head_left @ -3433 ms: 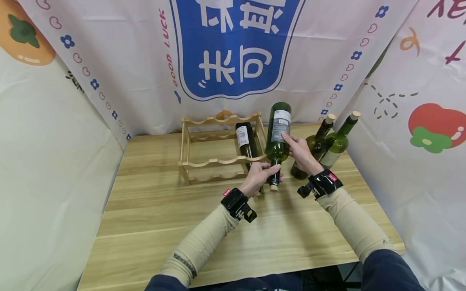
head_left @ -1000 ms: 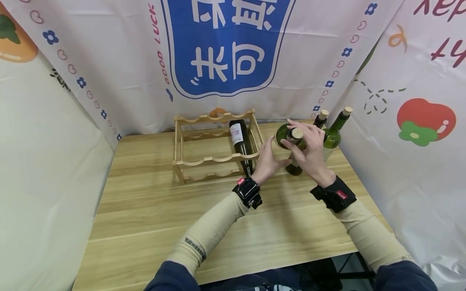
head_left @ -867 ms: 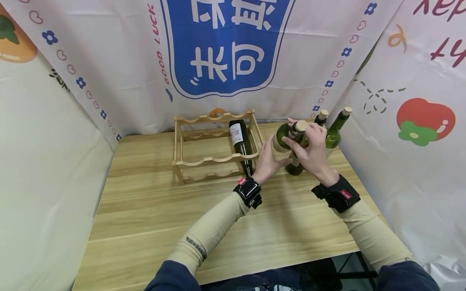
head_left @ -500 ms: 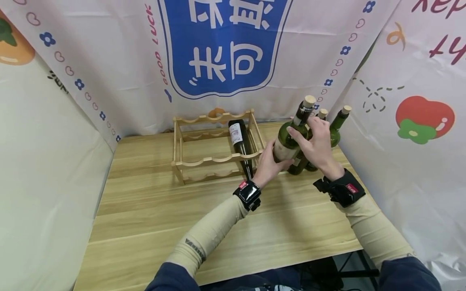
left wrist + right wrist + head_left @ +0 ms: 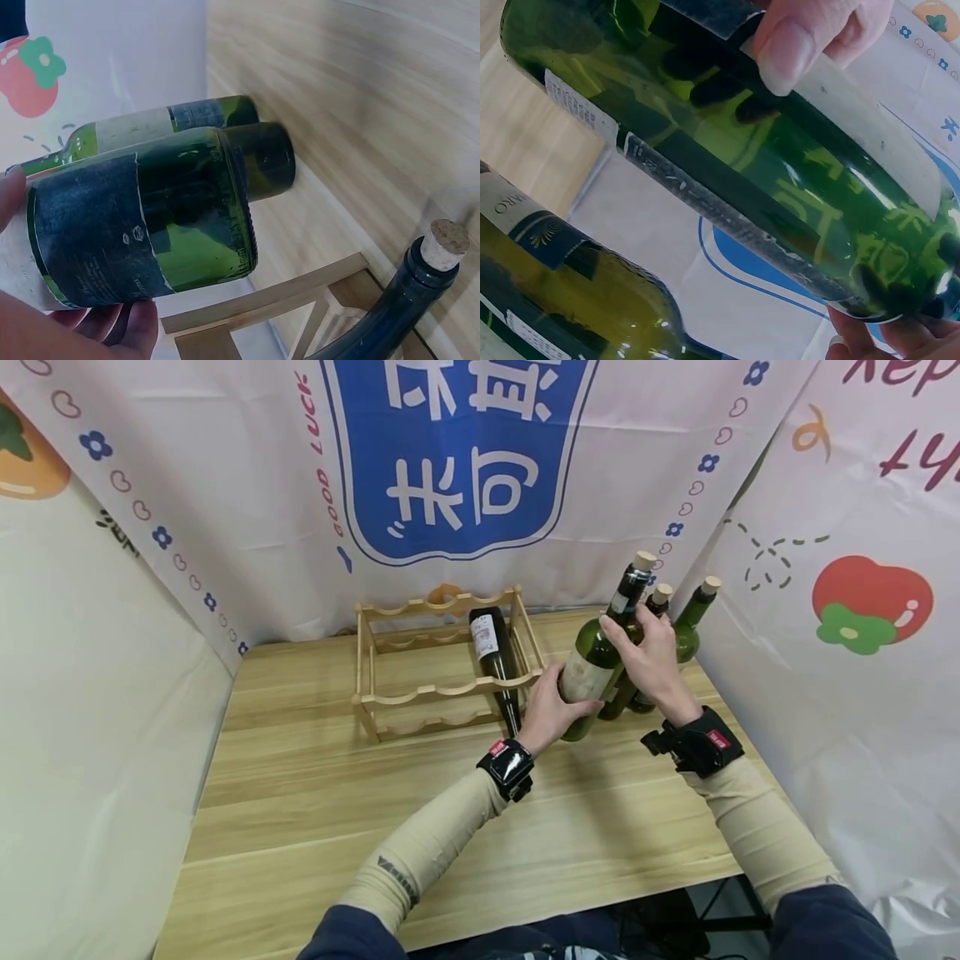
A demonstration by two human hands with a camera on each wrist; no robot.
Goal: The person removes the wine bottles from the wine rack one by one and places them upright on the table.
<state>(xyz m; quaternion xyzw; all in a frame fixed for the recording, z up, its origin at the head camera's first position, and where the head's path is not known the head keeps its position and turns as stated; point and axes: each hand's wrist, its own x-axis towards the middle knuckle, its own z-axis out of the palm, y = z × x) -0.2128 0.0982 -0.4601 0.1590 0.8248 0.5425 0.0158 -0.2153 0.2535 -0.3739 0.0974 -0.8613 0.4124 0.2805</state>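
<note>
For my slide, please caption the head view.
Left hand and right hand hold a tilted, corked green glass bottle beside a pale wooden rack bearing one dark glass bottle.

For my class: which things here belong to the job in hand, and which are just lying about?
Job:
left hand and right hand, gripping a tilted green bottle
wooden rack
dark bottle lying in the rack
probably two corked bottles standing nearby

Just about:
printed cloth hangings
black wrist straps

Left hand (image 5: pixel 547 717) curled low, right hand (image 5: pixel 652 662) curled higher, arms (image 5: pixel 435 835) stretched forward
</note>
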